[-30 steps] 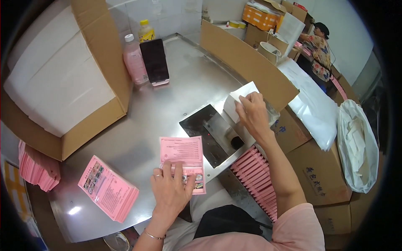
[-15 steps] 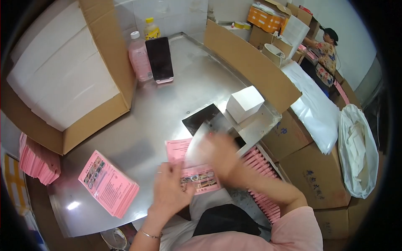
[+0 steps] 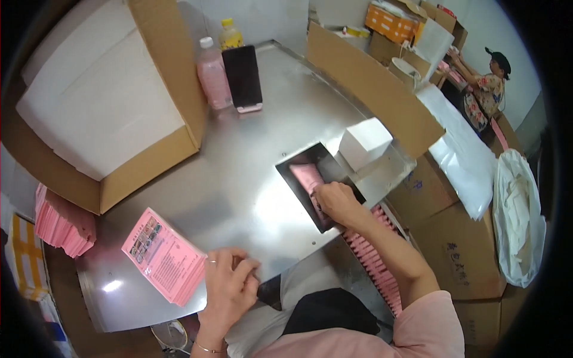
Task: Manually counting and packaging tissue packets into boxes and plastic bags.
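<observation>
A pink packet (image 3: 305, 175) is gripped by the right hand (image 3: 338, 201) at a dark recess (image 3: 325, 157), bordered by a white block (image 3: 365, 143). The half-open, empty left hand (image 3: 230, 281) is flanked by a pink stack (image 3: 165, 258).

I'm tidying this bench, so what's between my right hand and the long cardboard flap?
In the head view, a white block stands on the metal tabletop between your right hand and the cardboard flap.

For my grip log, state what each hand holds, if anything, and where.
Right hand: pink packet, apparently by its near end. Left hand: nothing visible.
</observation>
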The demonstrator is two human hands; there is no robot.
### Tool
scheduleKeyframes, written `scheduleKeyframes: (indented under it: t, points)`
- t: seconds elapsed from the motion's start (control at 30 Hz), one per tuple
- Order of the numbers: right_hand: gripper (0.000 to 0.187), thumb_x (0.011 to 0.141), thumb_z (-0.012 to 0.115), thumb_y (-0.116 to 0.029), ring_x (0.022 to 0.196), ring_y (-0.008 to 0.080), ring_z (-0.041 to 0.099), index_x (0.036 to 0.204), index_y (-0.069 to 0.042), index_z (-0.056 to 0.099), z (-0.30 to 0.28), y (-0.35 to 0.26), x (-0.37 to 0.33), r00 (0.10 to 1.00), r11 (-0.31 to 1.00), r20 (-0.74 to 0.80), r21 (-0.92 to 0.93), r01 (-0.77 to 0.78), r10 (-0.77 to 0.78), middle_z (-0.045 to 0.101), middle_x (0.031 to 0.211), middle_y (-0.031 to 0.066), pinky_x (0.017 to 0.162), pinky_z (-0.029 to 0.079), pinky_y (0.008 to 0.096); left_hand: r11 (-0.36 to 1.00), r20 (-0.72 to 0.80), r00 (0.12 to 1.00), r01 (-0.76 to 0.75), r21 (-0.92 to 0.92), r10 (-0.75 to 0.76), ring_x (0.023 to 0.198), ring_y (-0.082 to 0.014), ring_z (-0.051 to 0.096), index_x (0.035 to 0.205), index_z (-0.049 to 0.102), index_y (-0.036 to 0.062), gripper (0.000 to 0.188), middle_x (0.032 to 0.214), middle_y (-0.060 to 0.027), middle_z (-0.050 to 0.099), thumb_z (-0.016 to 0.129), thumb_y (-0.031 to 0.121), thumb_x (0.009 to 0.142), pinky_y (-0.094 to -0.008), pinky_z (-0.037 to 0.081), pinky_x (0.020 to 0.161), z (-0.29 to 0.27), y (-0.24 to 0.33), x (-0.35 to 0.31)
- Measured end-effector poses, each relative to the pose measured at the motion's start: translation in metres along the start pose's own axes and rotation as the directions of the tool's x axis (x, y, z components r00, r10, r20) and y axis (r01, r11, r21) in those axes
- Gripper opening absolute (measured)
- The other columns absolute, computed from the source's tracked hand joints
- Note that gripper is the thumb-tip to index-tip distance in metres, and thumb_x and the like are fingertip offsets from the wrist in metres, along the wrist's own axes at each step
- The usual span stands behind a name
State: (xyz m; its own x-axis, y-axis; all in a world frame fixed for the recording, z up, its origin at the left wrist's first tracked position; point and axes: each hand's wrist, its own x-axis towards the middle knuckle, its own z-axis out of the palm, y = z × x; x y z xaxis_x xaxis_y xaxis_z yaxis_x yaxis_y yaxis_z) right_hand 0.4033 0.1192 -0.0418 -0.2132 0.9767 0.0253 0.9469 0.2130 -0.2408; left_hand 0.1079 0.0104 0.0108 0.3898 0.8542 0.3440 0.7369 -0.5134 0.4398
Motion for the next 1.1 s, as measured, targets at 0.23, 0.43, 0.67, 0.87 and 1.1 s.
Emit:
scheduleKeyframes:
  t: [0.23,0.43,0.67,0.87,1.1]
  points:
    - [0.028,0.086,0.068,-0.013,0.097,0.0304,0.058,0.112,-0.005,0.066,-0.082,0.010,0.003,0.678,0.942,-0.721,-0.308,-0.133,-0.140,0.061,0.099,0.0140,0.083,0.044,0.0449,0.808,-0.509,0.800,0.510,0.295,-0.319,0.120,-0.0393,0.046,0.106,0.057,0.0028,0.033,0.119,-0.0229,0.054,0.055,0.005,0.073,-0.0499,0.034,0.105,-0.052,-0.066,-0.055]
    - [0.020,0.087,0.067,-0.017,0.091,0.0295,0.054,0.101,-0.002,0.068,-0.055,0.060,0.009,0.746,0.970,-0.666,-0.168,-0.173,0.018,0.055,0.092,0.0122,0.080,0.044,0.0451,0.815,-0.071,0.884,0.454,0.360,-0.461,0.105,-0.0374,0.050,0.111,0.054,0.0019,0.029,0.106,-0.0164,0.053,0.056,0.004,0.083,-0.0518,0.031,0.105,-0.056,-0.076,-0.044]
    - [0.017,0.088,0.066,-0.015,0.089,0.0307,0.055,0.096,0.000,0.071,-0.059,0.065,0.012,0.710,0.998,-0.704,-0.036,-0.047,0.008,0.056,0.088,0.0127,0.078,0.046,0.0416,0.998,-0.061,0.996,0.057,-0.014,-0.058,0.097,-0.0379,0.053,0.112,0.056,-0.0008,0.030,0.100,-0.0192,0.054,0.057,-0.004,0.082,-0.0480,0.044,0.087,0.017,0.003,0.021]
    - [0.019,0.088,0.066,-0.013,0.088,0.0316,0.055,0.100,0.001,0.071,-0.065,0.064,0.013,0.749,0.992,-0.662,-0.093,-0.082,0.000,0.057,0.087,0.0147,0.077,0.046,0.0402,0.990,-0.029,0.997,-0.062,0.128,0.067,0.094,-0.0335,0.049,0.108,0.059,0.0023,0.032,0.093,-0.0148,0.050,0.061,-0.002,0.076,-0.0463,0.039,0.090,0.057,0.008,0.035]
    - [0.035,0.081,0.060,-0.002,0.097,0.0368,0.059,0.116,0.001,0.065,-0.059,0.055,0.009,0.681,0.994,-0.727,-0.111,0.016,-0.092,0.062,0.101,0.0188,0.086,0.049,0.0429,0.993,-0.015,0.994,-0.109,-0.034,0.109,0.098,-0.0368,0.050,0.107,0.060,0.0003,0.029,0.101,-0.0168,0.053,0.067,0.003,0.079,-0.0487,0.040,0.091,0.062,0.015,0.039]
